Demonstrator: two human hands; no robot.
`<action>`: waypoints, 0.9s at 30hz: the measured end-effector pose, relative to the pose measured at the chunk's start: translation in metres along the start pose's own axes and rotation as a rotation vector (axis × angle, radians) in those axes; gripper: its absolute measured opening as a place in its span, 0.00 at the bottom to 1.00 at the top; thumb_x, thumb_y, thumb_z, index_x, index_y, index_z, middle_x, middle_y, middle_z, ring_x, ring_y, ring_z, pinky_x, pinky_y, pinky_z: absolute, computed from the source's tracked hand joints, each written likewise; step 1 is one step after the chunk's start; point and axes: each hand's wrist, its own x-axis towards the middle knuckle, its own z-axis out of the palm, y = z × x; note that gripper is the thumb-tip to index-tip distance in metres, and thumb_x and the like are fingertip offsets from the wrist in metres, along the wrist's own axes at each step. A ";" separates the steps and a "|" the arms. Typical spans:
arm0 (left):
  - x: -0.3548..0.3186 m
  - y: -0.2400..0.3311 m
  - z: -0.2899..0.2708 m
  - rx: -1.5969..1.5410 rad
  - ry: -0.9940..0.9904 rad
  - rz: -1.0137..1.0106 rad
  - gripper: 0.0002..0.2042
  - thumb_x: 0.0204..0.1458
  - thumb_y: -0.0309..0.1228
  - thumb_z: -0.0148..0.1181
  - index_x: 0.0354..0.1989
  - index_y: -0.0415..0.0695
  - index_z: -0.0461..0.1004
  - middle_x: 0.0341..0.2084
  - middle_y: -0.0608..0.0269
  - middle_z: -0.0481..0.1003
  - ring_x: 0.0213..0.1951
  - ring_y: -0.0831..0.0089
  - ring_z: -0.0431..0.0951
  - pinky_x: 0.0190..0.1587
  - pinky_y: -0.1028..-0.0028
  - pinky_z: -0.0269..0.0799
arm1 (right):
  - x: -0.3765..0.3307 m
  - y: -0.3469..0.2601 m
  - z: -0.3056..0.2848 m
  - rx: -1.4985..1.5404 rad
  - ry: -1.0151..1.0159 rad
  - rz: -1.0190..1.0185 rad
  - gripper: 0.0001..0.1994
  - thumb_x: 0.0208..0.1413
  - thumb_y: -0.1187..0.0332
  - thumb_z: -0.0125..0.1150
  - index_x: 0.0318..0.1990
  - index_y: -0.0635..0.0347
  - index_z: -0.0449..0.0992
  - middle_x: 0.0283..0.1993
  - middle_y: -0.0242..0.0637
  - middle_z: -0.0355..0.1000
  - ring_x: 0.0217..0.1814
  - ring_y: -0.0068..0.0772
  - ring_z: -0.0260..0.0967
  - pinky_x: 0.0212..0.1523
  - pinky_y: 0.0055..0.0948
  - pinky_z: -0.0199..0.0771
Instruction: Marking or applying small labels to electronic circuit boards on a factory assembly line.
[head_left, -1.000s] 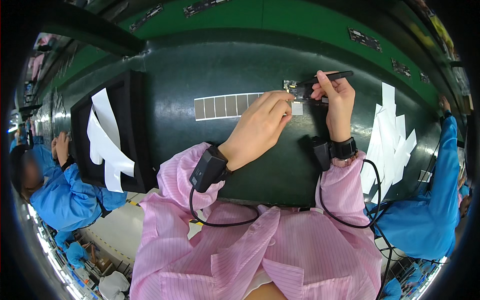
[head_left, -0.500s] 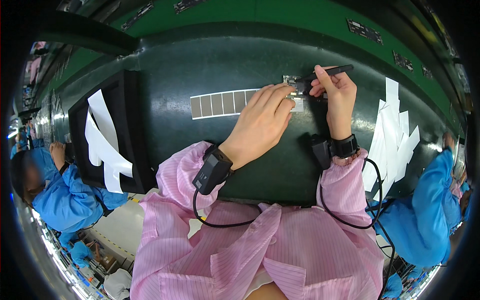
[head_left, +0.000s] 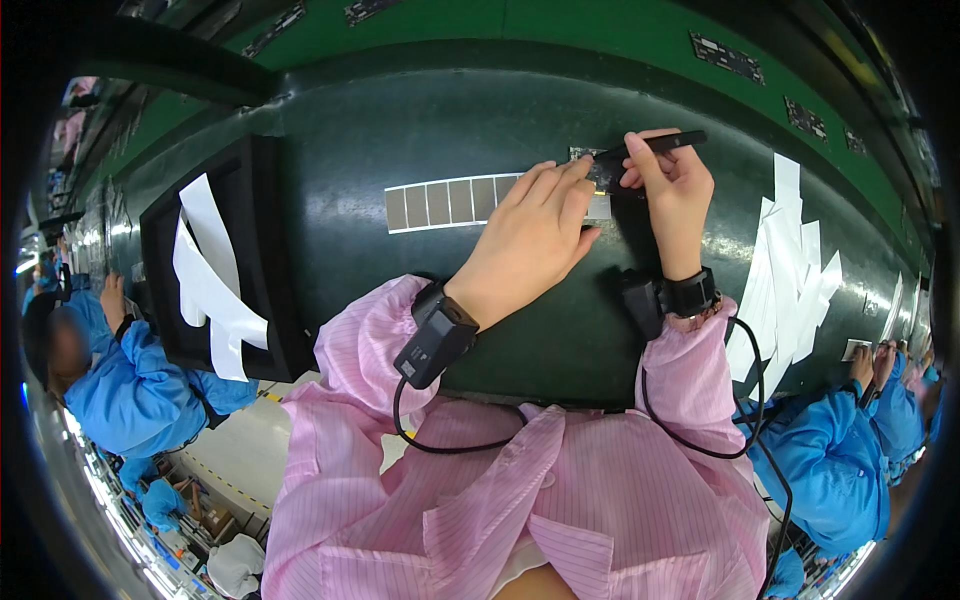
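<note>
My left hand (head_left: pixel 530 240) lies palm down with its fingers stretched over a small circuit board (head_left: pixel 583 154), covering much of it. Partly under this hand runs a white strip of grey square stickers (head_left: pixel 437 205), reaching out to the left. A slim black pen-like tool (head_left: pixel 675 141) is pinched between the thumb and fingers of my right hand (head_left: pixel 680 195). Its tip points left, over the board and close to my left fingertips. Exactly what the tip touches is too small to tell.
On the left a black tray (head_left: pixel 275 230) bears white paper strips (head_left: pixel 215 270). More white strips (head_left: pixel 785 270) are piled at the right. Several circuit boards (head_left: pixel 726 56) lie on the green far surface. People in blue sit at both sides; black cables hang from my wrist devices.
My left fingers have shifted and straightened over the board. The sticker strip has slid slightly right. My right hand hardly moves with the tool. A person in blue at the right has drawn their arm back.
</note>
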 end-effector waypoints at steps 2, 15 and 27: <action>0.001 0.000 0.000 0.080 0.024 0.047 0.23 0.45 0.28 0.64 0.46 0.36 0.60 0.53 0.49 0.66 0.51 0.52 0.69 0.57 0.58 0.62 | -0.008 -0.003 0.001 -0.128 -0.019 -0.155 0.05 0.54 0.74 0.62 0.36 0.66 0.75 0.25 0.32 0.72 0.23 0.18 0.70 0.26 0.16 0.68; 0.006 -0.006 -0.008 -0.438 0.143 -0.209 0.12 0.54 0.26 0.56 0.45 0.39 0.64 0.43 0.51 0.73 0.48 0.64 0.73 0.57 0.67 0.63 | -0.027 -0.015 -0.019 0.371 0.038 0.002 0.07 0.58 0.71 0.57 0.39 0.67 0.75 0.28 0.38 0.74 0.25 0.23 0.70 0.30 0.21 0.67; 0.001 -0.006 -0.004 -1.040 0.076 -0.428 0.05 0.61 0.27 0.48 0.43 0.40 0.65 0.38 0.60 0.77 0.45 0.75 0.74 0.51 0.75 0.65 | -0.034 -0.019 -0.006 0.441 -0.017 0.008 0.07 0.56 0.72 0.59 0.38 0.68 0.75 0.29 0.39 0.74 0.25 0.24 0.70 0.29 0.20 0.67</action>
